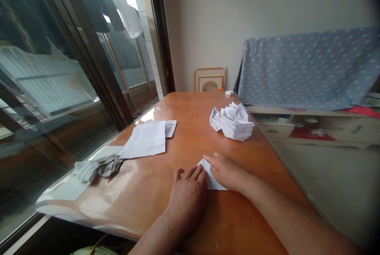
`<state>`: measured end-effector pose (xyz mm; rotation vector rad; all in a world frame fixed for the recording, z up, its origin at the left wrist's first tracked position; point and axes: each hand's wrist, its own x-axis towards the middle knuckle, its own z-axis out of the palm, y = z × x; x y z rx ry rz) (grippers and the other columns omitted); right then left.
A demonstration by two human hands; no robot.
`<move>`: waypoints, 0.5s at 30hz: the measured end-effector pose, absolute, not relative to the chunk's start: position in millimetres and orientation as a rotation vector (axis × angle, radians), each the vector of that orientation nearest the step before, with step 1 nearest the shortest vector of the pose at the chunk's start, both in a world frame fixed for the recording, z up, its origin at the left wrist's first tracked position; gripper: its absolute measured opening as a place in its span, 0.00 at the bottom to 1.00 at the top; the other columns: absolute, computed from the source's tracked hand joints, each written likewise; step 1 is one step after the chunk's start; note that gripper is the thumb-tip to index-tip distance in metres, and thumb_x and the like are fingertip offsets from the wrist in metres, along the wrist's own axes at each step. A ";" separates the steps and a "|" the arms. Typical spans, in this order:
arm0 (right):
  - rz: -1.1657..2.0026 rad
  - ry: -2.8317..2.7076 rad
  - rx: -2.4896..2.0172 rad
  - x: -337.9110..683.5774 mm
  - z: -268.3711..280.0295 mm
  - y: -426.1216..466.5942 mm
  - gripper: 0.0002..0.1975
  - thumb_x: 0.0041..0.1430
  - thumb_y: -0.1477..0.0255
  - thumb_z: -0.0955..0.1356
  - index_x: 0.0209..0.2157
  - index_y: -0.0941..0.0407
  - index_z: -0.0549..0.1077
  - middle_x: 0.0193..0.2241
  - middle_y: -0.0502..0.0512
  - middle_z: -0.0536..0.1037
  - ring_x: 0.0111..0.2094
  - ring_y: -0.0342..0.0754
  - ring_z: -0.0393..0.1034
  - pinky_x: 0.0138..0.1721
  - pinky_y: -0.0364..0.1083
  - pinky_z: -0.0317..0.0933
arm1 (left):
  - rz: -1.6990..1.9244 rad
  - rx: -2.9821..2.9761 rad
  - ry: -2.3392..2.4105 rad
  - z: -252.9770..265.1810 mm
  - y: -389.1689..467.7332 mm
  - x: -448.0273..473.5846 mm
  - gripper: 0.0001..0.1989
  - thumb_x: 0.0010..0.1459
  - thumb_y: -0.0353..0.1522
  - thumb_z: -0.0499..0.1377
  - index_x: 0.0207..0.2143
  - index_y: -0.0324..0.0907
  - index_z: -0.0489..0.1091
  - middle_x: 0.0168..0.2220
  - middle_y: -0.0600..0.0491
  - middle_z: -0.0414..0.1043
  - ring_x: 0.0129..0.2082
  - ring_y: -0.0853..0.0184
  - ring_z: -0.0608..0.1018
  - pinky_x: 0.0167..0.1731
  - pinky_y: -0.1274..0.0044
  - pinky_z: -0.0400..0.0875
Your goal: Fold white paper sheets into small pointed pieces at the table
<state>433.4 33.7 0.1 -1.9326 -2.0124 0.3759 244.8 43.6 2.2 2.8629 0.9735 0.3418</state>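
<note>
A small white sheet of paper, folded to a triangle with its point facing away from me, lies on the table close to me. My left hand rests over its left side, fingers spread and lying on the paper. My right hand is closed at the right slope, with its fingertips on the paper near the point. A seam runs down from the point between both hands. The paper's left part is hidden under my left hand. Beyond my hands stands a cluster of folded white paper pieces, nested closely together.
Printed sheets lie on the left of the wooden table, near a crumpled grey cloth. A small white box sits at the far edge. To the right is a low cabinet below a dotted blue cloth.
</note>
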 end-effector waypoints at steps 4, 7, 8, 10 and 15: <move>0.358 -2.034 -1.939 431.2 -2.8 31.2 0.29 0.62 0.77 0.60 0.65 0.53 0.65 0.52 0.63 0.73 0.51 0.53 0.71 0.50 0.46 0.60 | 0.343 2.858 0.978 3.2 43.7 245.6 0.16 0.65 0.28 0.49 0.52 0.47 0.68 0.62 0.46 0.68 0.62 0.53 0.68 0.56 0.53 0.57; 0.375 -2.096 -1.974 427.1 0.3 31.1 0.26 0.64 0.73 0.62 0.63 0.51 0.67 0.48 0.62 0.74 0.45 0.53 0.73 0.46 0.46 0.62 | 0.378 2.863 0.970 2.1 43.2 245.5 0.18 0.64 0.27 0.50 0.54 0.48 0.67 0.61 0.47 0.69 0.61 0.53 0.69 0.55 0.54 0.57; 0.371 -2.104 -1.990 426.0 1.7 31.7 0.25 0.64 0.72 0.62 0.62 0.51 0.68 0.47 0.63 0.74 0.44 0.53 0.74 0.45 0.47 0.62 | 0.394 2.863 0.972 1.8 42.9 245.4 0.18 0.64 0.27 0.50 0.55 0.48 0.67 0.61 0.47 0.69 0.60 0.53 0.69 0.55 0.54 0.57; 0.364 -2.100 -2.009 424.8 3.4 33.8 0.23 0.65 0.71 0.62 0.61 0.52 0.69 0.48 0.64 0.74 0.45 0.54 0.73 0.46 0.47 0.61 | 0.416 2.859 0.988 1.5 42.3 245.2 0.18 0.64 0.28 0.51 0.54 0.48 0.67 0.60 0.48 0.70 0.57 0.52 0.70 0.55 0.55 0.57; 0.387 -2.034 -1.971 429.1 -0.5 37.1 0.24 0.65 0.74 0.61 0.61 0.53 0.70 0.51 0.63 0.75 0.49 0.54 0.71 0.49 0.46 0.60 | 0.418 2.857 1.014 4.4 41.2 244.5 0.15 0.64 0.29 0.52 0.51 0.49 0.69 0.59 0.50 0.70 0.52 0.52 0.71 0.52 0.56 0.59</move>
